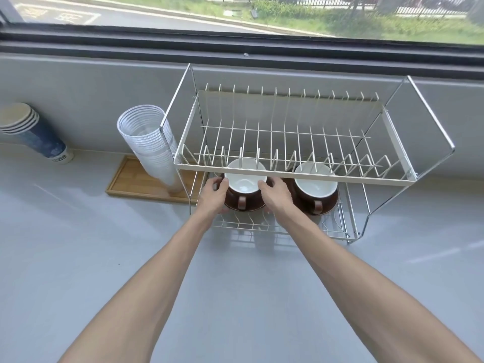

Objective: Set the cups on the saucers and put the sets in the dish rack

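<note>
At the frame's centre, the left hand (213, 196) and right hand (275, 193) grip a brown saucer (245, 205) by its edges, a cup (245, 179) standing on it. It sits in the lower tier of the dish rack (288, 176). A second cup (315, 186) on its saucer (328, 204) stands just right.

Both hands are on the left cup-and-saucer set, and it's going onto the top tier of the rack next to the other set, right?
Not the top tier. The head view shows both the left hand and right hand on the left cup-and-saucer set on the lower tier, beside the other set. The top tier holds no dishes.
</note>
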Tool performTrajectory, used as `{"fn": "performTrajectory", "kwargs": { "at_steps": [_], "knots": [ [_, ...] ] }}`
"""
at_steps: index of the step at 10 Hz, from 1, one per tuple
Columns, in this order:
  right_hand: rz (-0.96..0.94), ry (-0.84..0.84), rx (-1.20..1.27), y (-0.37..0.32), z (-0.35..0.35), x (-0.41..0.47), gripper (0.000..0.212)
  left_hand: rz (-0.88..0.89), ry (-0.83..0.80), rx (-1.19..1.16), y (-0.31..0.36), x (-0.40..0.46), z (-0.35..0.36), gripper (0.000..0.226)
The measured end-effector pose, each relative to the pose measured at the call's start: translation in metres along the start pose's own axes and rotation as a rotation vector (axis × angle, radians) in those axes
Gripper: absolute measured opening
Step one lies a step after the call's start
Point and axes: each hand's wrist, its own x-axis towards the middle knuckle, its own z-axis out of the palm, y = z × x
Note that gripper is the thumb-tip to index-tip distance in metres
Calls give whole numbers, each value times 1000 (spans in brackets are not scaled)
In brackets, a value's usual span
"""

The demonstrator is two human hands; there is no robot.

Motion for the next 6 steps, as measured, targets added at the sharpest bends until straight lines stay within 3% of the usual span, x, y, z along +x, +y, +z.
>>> {"fn": "performTrajectory", "kwargs": {
  "at_steps": [3, 4, 5, 6],
  "knots": [
    [-45, -11, -30, -1, -6, -10, 51, -11, 8, 117, 4, -7, -2, 51],
    [-87, -34, -139, 0, -15, -22, 57, 65, -32, 348, 11, -22, -12, 54],
    [-78, -106, -281, -3, -23, -24, 52, 66, -178, 588, 18, -24, -21, 52],
    [-110, -135, -380, -9, -35, -46, 34, 110, -260, 785, 29, -44, -30, 53]
  ]
}}
